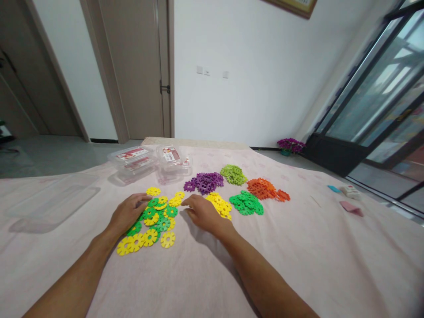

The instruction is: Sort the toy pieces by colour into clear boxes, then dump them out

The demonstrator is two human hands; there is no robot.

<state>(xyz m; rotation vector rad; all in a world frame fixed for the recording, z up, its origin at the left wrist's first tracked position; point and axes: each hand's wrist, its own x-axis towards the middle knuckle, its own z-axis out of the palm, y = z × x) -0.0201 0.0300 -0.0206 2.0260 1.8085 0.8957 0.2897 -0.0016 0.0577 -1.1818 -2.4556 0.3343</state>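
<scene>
Discs (159, 217), yellow and green mixed, lie spread on the cloth-covered tabletop (298, 256) between the two hands. The left hand (128, 213) is at the heap's left edge, fingers curled; whether its grip has hold of a disc, I cannot tell. The right hand (202, 213) is just beside, grip partly open, nothing visible in it. Near it sit a yellow pile (219, 206) and a green pile (246, 203). Sorting by colour seems in hand; the next move probably calls for pinching one flat disc.

it looks like a room in a home: lever-handled brown door (132, 66), gold-framed picture (296, 6), potted purple flowers (290, 145), pink patterned cloth (331, 251).
</scene>
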